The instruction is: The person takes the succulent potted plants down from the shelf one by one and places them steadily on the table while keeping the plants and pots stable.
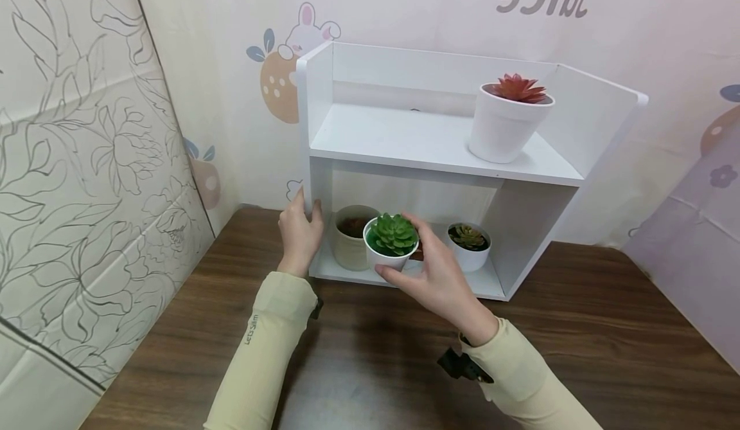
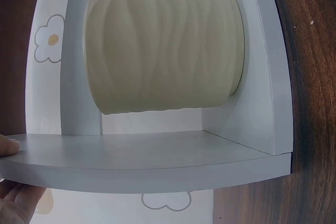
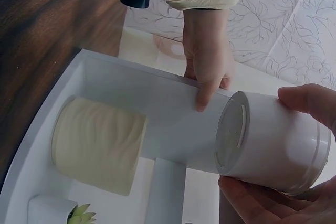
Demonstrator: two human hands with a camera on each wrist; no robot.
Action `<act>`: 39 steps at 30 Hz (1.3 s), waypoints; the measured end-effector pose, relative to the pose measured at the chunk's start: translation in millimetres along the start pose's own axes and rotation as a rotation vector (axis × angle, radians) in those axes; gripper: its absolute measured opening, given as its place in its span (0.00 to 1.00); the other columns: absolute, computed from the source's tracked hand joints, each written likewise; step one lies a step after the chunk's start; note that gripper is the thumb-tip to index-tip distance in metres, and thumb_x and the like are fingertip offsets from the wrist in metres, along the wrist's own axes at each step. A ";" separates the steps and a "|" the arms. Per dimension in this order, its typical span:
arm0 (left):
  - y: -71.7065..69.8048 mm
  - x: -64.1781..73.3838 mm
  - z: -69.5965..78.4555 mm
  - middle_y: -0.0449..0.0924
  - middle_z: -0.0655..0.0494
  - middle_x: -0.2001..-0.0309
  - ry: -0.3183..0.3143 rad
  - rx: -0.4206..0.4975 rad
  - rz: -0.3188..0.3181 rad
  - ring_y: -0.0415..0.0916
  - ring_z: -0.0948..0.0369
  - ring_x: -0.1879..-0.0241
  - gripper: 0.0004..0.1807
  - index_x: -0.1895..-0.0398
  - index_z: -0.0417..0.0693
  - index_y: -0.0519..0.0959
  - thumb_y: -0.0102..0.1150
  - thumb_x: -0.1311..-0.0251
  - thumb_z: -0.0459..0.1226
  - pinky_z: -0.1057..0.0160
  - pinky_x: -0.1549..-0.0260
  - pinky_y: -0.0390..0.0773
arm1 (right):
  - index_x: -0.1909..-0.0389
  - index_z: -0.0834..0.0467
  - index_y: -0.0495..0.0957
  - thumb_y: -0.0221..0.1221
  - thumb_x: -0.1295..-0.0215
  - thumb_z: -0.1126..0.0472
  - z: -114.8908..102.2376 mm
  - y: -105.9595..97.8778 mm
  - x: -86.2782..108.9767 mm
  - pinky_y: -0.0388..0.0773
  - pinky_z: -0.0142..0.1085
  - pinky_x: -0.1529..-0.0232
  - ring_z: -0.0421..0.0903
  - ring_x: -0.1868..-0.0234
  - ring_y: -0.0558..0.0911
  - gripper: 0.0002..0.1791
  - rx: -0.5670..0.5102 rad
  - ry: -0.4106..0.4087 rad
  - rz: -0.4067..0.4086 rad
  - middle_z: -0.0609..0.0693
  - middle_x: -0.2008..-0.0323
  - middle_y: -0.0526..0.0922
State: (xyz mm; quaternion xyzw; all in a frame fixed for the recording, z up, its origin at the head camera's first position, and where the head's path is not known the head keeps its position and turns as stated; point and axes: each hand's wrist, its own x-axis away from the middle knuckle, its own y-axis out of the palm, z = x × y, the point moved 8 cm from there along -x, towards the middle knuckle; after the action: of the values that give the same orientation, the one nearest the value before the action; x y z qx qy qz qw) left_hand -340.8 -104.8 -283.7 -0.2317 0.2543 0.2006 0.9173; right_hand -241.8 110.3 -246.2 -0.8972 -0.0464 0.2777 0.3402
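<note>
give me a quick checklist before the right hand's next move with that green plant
1. Right hand grips the white pot with the green plant: ok.
2. That pot roughly upright: ok.
3. Left hand on the left panel of the shelf: ok.
4. Bare space on the upper level, left of the red plant: ok.
5. Room for it beside the beige pot: cannot tell; a small white pot stands near.

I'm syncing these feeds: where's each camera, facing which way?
Head: worn on head, facing forward-down at the white shelf; left hand, right hand, sleeves show.
Left wrist: worn there, facing the beige pot; part of left hand shows.
Right wrist: worn there, facing the held pot; both hands show.
Both wrist views share the beige pot.
</note>
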 end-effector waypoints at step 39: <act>-0.6 -0.5 -0.2 0.77 0.37 0.44 -0.004 -0.007 -0.003 0.76 0.43 0.44 0.20 0.39 0.36 0.71 0.49 0.32 0.33 0.46 0.46 0.77 | 0.33 0.61 0.60 0.73 0.52 0.58 12.2 10.5 7.1 0.83 0.42 0.55 0.50 0.48 0.79 0.46 0.002 0.041 -0.018 0.57 0.43 0.75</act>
State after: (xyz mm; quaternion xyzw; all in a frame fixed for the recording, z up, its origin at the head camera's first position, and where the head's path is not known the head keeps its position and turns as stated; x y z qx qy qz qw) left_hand -340.9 -105.5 -283.4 -0.2348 0.2515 0.2005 0.9173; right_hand -243.4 111.4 -263.8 -0.9019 -0.0473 0.2563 0.3443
